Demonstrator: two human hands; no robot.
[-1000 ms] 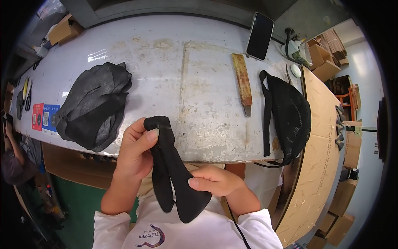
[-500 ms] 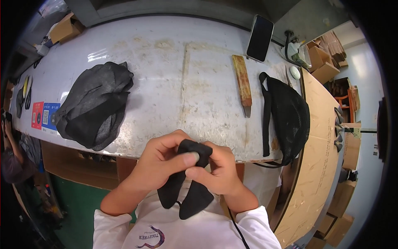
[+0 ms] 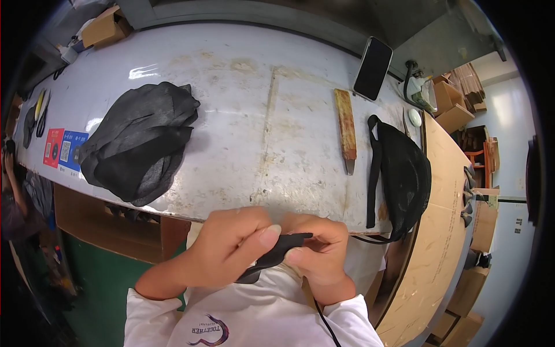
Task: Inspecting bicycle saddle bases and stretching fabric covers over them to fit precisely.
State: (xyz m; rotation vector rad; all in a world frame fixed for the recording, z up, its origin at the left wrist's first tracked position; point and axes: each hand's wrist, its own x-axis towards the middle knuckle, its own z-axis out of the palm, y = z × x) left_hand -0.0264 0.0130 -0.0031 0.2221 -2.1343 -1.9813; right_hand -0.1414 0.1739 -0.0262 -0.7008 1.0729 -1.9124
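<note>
Just off the table's near edge, both hands grip a folded black fabric piece [image 3: 277, 251] in front of my white shirt. My left hand [image 3: 228, 250] pinches it with the thumb along the top. On the other end, my right hand [image 3: 321, 250] is closed, its thumb pressing from below. The piece lies nearly sideways between the hands, and its lower part is mostly covered by the fingers. Farther left on the table rests a heap of thin black fabric [image 3: 139, 141]. To the right lies a flat blade tool with a worn, wrapped handle [image 3: 346, 122].
A black mesh bag [image 3: 404, 179] with a strap sits at the table's right. Behind it are a phone [image 3: 373, 68] and a white oval object [image 3: 414, 118]. Cardboard [image 3: 442, 220] borders the right side. Red and blue cards [image 3: 65, 149] lie left. Another person's arm shows at far left.
The black piece has turned from hanging with two flaps down to lying nearly sideways. Both hands have come slightly lower, and my view has shifted a little.
</note>
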